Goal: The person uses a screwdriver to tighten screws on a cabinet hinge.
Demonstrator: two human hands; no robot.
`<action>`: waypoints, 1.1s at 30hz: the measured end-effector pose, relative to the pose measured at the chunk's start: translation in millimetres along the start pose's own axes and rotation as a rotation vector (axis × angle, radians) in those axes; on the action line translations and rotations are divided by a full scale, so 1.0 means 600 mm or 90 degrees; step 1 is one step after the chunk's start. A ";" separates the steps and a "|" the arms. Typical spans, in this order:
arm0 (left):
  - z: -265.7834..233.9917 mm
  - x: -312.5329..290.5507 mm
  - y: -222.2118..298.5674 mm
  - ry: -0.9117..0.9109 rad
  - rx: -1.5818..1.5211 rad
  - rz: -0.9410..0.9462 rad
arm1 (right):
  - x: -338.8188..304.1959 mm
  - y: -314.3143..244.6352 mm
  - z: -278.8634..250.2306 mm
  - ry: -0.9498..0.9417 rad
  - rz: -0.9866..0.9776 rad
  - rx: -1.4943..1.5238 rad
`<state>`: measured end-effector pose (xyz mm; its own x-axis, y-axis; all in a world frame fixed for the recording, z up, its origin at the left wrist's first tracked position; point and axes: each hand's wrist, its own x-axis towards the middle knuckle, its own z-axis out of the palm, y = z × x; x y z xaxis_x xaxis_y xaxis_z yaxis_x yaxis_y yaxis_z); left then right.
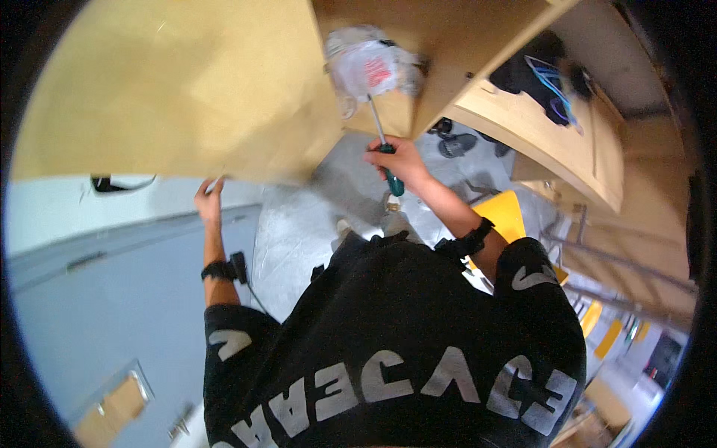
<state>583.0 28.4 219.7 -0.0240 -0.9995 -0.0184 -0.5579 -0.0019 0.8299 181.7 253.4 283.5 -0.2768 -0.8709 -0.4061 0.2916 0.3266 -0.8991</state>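
Note:
A large pale wooden cabinet door (179, 89) swings out at the upper left. At its outer edge is my left hand (210, 200), the fingers closed around the rim. My right hand (399, 160) is closed on a screwdriver (391, 168) with a dark green handle. Its long metal shaft points up and away, toward the opening of the wooden cabinet (448, 45). Beyond the tip, inside the cabinet, sits a crumpled white plastic bag (366, 71) with red print. Whether the tip touches the bag, I cannot tell.
Dark shoes (455, 145) lie on the grey floor (299, 216) right of the cabinet. A wooden desk (538, 123) at the right bears black cloth and blue hangers (549, 78). A yellow chair (500, 215) is beside my right arm. A grey-blue door (119, 313) stands at the left.

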 end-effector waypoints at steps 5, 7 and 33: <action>0.001 0.012 0.005 -0.091 0.066 0.065 | -0.029 0.052 -0.043 0.138 -0.051 0.053; 0.010 0.019 0.010 -0.115 0.097 0.080 | -0.041 0.067 -0.061 0.186 -0.042 0.067; 0.432 -0.353 0.325 -0.299 0.448 0.250 | -0.086 0.130 -0.361 0.119 -0.029 0.288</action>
<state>264.4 247.3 240.9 -0.5647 -0.8097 -0.1598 -0.8096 0.5057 0.2981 20.7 403.4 198.8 -0.4459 -0.7862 -0.4279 0.6326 0.0614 -0.7720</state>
